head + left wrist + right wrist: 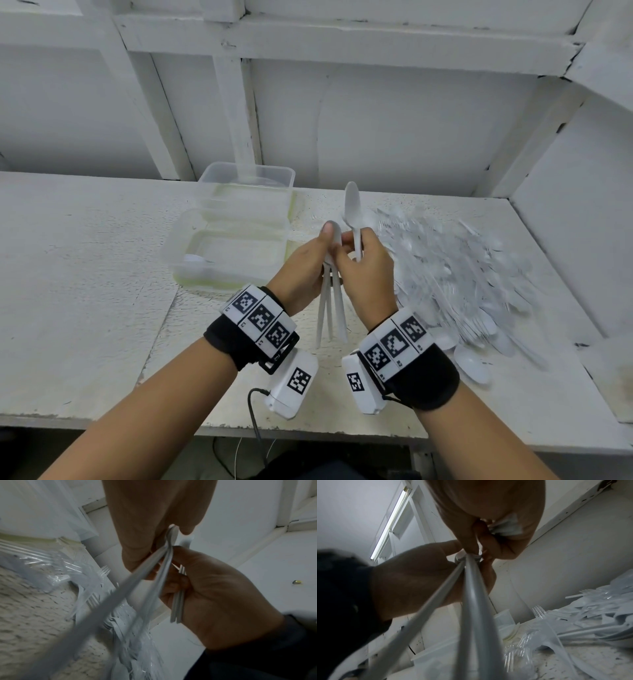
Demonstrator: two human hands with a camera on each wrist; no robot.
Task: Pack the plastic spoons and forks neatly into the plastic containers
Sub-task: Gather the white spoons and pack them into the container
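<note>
Both hands are raised over the white table, just right of the near container. Left hand has its fingers curled round a bunch of spoons: bowls up under the thumb, handles fanning down toward the wrists. In the left wrist view the same bunch runs from the fingers toward the camera, blurred. Right hand pinches a single spoon by the handle, bowl up, standing above the bunch; its fingers touch the left hand's fingers. In the right wrist view the right hand grips white handles; how many, cannot tell.

Near container is clear plastic, open, with one white spoon piece at its left end. A far container sits right behind it, touching, also open. The loose cutlery pile, clear forks and white spoons mixed, lies on the table right of the near container, beyond the right hand. Black wrist straps with marker tags on both wrists.
</note>
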